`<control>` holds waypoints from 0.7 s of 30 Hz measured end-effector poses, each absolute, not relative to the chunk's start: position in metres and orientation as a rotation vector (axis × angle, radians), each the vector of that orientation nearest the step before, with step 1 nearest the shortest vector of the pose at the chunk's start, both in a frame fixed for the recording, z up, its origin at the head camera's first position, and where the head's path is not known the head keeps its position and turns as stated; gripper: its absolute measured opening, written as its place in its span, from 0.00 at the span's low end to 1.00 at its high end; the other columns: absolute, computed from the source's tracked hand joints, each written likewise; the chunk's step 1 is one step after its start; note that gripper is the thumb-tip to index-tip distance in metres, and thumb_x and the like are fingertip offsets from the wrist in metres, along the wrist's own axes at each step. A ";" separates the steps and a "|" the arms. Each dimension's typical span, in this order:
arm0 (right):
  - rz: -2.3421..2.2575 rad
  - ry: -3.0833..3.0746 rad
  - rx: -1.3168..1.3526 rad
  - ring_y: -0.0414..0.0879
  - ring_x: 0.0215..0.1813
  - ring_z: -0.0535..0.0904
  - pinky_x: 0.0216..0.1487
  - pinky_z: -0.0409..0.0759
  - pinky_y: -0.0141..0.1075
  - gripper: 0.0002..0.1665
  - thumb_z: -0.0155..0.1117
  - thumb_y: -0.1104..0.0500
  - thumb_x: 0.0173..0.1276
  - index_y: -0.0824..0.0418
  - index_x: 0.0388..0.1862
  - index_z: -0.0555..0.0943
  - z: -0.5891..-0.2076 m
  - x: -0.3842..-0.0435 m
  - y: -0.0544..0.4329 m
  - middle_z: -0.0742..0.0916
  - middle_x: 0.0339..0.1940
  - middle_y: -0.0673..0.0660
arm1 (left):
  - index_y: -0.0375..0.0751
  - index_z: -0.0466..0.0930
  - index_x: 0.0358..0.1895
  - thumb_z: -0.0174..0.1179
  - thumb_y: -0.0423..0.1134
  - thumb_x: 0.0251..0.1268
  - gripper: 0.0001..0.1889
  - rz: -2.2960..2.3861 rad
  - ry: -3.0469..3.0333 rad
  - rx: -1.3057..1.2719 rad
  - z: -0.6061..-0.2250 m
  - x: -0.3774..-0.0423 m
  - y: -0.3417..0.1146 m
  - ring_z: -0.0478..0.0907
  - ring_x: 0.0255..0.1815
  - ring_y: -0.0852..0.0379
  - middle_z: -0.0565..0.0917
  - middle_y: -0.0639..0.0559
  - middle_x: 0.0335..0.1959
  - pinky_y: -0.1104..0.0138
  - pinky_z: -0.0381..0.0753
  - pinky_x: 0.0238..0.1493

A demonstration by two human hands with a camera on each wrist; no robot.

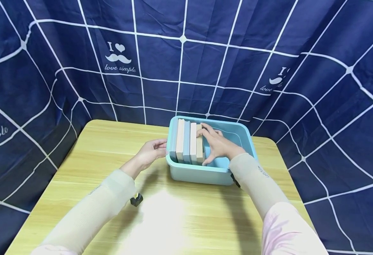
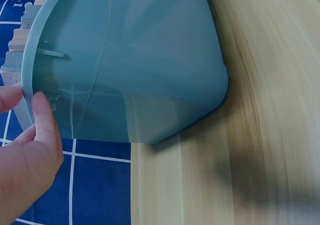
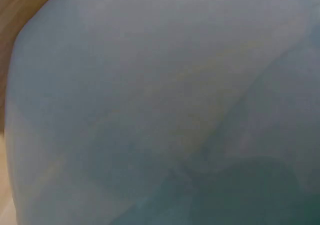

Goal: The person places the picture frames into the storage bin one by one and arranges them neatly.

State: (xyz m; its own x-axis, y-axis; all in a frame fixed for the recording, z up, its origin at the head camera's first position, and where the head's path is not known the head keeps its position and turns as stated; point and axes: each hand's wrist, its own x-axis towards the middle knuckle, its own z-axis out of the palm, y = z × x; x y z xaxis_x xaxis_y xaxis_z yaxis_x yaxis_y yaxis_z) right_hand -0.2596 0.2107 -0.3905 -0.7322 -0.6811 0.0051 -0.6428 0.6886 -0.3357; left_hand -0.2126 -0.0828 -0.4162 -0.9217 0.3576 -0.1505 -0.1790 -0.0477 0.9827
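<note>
A light blue plastic bin (image 1: 202, 176) stands on the table, with several books upright side by side in its left half. From left, a pale blue book, a pinkish book (image 1: 179, 141), a blue book (image 1: 186, 143), a cream book (image 1: 193, 143) and a tan book (image 1: 199, 147) show their edges. My right hand (image 1: 218, 143) reaches into the bin and grips the tan book between thumb at the near end and fingers at the far end. At the bin's left side, my left hand (image 1: 148, 153) pinches the rim (image 2: 29, 60) between thumb and finger.
The wooden table (image 1: 103, 156) has rounded back corners. Behind and beside it hangs a dark blue curtain (image 1: 161, 60) with white lines. The bin's right half is open beside the books. In the right wrist view the bin's wall (image 3: 100, 85) fills nearly everything.
</note>
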 end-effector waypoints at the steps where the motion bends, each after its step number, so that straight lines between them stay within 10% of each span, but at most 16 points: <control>1: -0.490 2.772 -1.088 0.53 0.76 0.41 0.65 0.52 0.57 0.58 0.83 0.36 0.29 0.51 0.57 0.61 -0.391 -0.260 0.211 0.52 0.74 0.64 | 0.22 0.60 0.67 0.54 0.20 0.61 0.29 2.028 1.875 0.191 -0.416 -0.213 -0.083 0.73 0.55 0.47 0.71 0.29 0.59 0.63 0.76 0.56; 13: -0.606 2.718 -0.966 0.65 0.68 0.60 0.61 0.68 0.58 0.57 0.83 0.37 0.31 0.50 0.57 0.61 -0.391 -0.258 0.209 0.45 0.77 0.63 | 0.22 0.59 0.67 0.54 0.21 0.61 0.29 2.027 1.869 0.187 -0.416 -0.213 -0.084 0.72 0.55 0.46 0.71 0.29 0.59 0.62 0.76 0.57; 21: -0.653 2.701 -0.970 0.61 0.74 0.48 0.61 0.71 0.51 0.56 0.84 0.39 0.31 0.51 0.56 0.61 -0.392 -0.259 0.211 0.44 0.76 0.64 | 0.22 0.59 0.67 0.54 0.20 0.61 0.29 2.017 1.871 0.184 -0.416 -0.214 -0.083 0.72 0.55 0.47 0.70 0.29 0.60 0.63 0.76 0.57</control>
State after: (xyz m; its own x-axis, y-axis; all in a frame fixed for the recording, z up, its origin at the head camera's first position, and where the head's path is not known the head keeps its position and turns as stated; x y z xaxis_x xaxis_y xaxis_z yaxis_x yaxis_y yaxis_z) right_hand -0.2587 0.2110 -0.3923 -0.7654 -0.6425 -0.0362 -0.5551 0.6876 -0.4681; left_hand -0.2140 -0.0825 -0.4155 -0.9185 0.3614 -0.1605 -0.1873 -0.0401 0.9815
